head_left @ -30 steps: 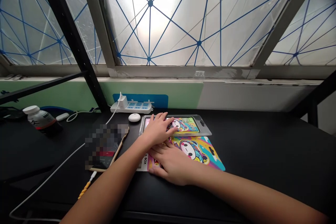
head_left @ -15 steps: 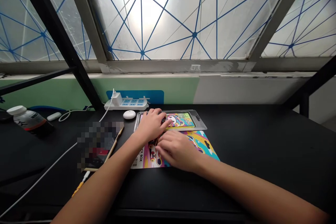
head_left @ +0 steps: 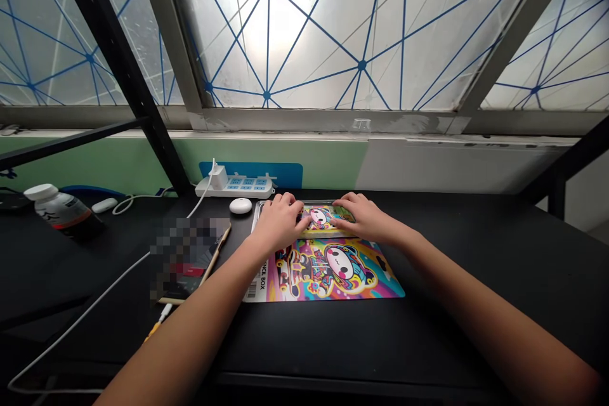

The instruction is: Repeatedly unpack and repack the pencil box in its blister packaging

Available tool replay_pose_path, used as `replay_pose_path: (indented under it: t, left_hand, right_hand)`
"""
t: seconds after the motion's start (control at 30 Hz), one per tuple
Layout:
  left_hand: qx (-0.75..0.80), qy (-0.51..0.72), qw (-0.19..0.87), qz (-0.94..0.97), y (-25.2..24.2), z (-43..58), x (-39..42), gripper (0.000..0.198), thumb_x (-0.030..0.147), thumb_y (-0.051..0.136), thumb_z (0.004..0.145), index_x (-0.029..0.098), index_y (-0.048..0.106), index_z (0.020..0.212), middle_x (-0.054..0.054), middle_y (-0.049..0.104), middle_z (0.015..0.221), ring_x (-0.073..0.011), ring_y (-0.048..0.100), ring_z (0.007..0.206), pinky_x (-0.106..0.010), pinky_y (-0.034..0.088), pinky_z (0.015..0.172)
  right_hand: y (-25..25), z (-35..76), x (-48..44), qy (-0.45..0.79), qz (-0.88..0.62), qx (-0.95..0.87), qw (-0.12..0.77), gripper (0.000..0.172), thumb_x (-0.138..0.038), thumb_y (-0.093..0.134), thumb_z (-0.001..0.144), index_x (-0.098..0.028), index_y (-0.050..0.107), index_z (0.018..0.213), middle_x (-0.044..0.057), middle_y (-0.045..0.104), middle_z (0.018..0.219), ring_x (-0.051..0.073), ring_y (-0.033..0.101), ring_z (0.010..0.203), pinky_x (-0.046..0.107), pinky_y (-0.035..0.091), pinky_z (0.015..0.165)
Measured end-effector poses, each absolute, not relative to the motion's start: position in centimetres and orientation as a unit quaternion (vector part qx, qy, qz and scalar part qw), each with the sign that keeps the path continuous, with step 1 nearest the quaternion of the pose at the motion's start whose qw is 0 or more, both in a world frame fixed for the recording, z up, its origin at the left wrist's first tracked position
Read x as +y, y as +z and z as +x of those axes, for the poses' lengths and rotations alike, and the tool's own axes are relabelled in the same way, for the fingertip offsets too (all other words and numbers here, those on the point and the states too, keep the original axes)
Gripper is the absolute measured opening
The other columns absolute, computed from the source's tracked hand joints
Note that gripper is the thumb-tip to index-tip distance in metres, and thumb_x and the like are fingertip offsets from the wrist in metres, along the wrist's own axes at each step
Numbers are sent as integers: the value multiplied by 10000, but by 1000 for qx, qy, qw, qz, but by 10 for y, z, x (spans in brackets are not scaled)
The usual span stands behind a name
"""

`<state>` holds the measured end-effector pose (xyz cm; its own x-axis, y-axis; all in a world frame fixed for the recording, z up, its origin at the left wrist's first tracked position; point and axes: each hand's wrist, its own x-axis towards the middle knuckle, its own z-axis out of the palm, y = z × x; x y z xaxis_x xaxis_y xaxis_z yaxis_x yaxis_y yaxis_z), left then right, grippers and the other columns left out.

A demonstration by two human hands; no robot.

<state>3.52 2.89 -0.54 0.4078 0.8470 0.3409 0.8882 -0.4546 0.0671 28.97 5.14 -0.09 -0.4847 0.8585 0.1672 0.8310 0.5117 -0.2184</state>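
Bottle (head_left: 66, 212) with a white cap and dark lower part is noted at the left, on a black surface. A white cable (head_left: 90, 304) runs past a flat, dark item (head_left: 202, 250), largely pixelated, with beige edging. Behind it, a power strip (head_left: 250, 187) carries one inserted white plug (head_left: 219, 177); a white rounded case (head_left: 240, 206) lies just in front. Left hand (head_left: 280, 221) is placed palm down over the left end of a colourful box (head_left: 320, 218), fingers toward the far edge, thumb pointing right; whether it grasps or merely rests cannot be determined. The box lies crosswise on the desk (head_left: 466, 279), between the hands. Directly on its near side, a printed card (head_left: 342, 266) lies flat, its left strip bearing a barcode and lettering ending in "BOX". Right hand (head_left: 365, 216) covers the box's right end, thumb pointing left; its grip likewise cannot be confirmed.
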Motion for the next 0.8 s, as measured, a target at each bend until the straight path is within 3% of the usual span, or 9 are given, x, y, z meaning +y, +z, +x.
replay_pose_path:
  t: [0.3, 0.6, 0.8]
  left_hand:
    - [-522, -170, 48, -834, -3, 35, 27, 398, 504, 430, 981, 242, 631, 1203, -99, 591, 1242, -293, 522, 1126, -438, 418, 942]
    - [-535, -171, 41, -826, 3, 25, 32, 411, 504, 420, 995, 224, 629, 1211, -104, 635, 1177, -300, 562, 1110, -414, 452, 884]
    - [-542, -180, 34, -820, 9, 12, 38, 487, 569, 449, 973, 205, 609, 1255, -115, 658, 1172, -306, 583, 1130, -406, 463, 900]
  right_hand:
    - [11, 290, 59, 124, -505, -849, 91, 642, -666, 647, 781, -242, 619, 1261, 142, 536, 1252, 348, 498, 1200, 502, 405, 1019]
    - [5, 287, 62, 69, -519, -843, 124, 564, -632, 748, 699, -233, 646, 1085, 121, 559, 1167, 331, 514, 1102, 463, 458, 912]
    - [9, 280, 41, 16, -518, -835, 184, 550, -548, 785, 699, -239, 570, 1100, 108, 594, 1167, 331, 529, 1096, 452, 458, 877]
